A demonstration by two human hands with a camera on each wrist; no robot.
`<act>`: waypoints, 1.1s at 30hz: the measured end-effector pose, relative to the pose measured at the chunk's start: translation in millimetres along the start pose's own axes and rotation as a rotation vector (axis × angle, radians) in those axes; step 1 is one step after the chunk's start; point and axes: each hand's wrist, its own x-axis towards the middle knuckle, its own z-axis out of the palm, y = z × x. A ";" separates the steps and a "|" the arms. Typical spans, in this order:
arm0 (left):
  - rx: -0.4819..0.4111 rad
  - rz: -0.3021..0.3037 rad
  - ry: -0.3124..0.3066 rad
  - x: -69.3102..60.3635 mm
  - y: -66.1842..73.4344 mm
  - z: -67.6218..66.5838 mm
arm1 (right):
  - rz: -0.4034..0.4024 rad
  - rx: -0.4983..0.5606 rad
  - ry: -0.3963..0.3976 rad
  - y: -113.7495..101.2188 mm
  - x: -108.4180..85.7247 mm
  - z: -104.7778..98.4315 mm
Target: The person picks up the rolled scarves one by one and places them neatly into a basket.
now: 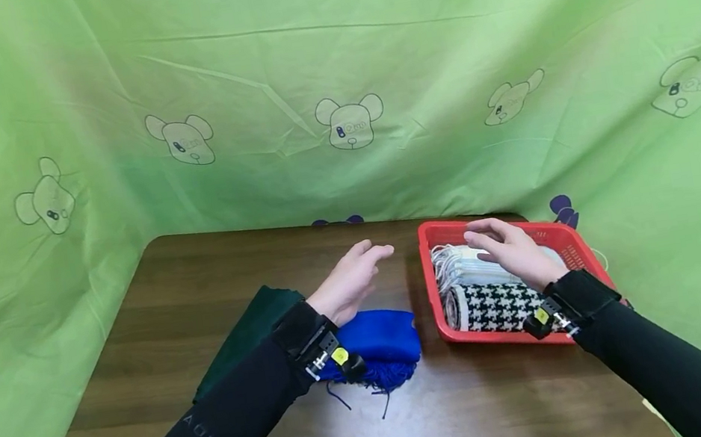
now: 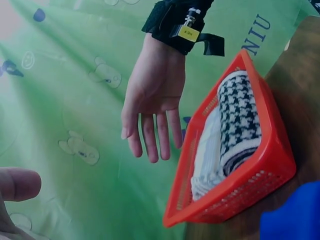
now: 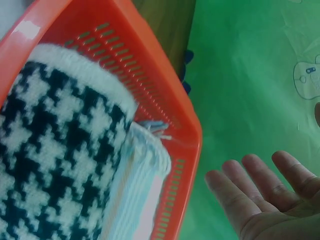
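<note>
My left hand [image 1: 348, 284] hovers over the far side of a folded blue scarf [image 1: 385, 338] with a fringe, its fingers extended and holding nothing. Over the red plastic basket [image 1: 434, 296] is my right hand [image 1: 519, 254], empty, with fingers spread and slightly bent; the right wrist view shows its fingers [image 3: 260, 185] apart from the basket's contents. Inside the basket lie a rolled black-and-white houndstooth cloth [image 1: 496, 306] and, behind it, a stack of pale blue and white face masks [image 1: 473, 266] with white ear loops. A dark green folded cloth [image 1: 243, 344] lies left of the scarf, partly hidden by my left forearm.
Everything rests on a brown wooden table [image 1: 142, 370]. A green curtain [image 1: 247, 75] printed with mouse heads hangs behind the table and along its sides. The basket stands at the table's back right, close to the curtain.
</note>
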 end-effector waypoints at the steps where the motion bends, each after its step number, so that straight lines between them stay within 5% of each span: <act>1: -0.001 0.002 0.004 -1.0 -0.1 -2.7 | -0.007 0.010 0.000 -0.5 1.7 1.8; 33: -0.057 0.008 0.129 -32.7 -11.0 -75.5 | -0.053 0.148 -0.081 -32.0 45.3 63.4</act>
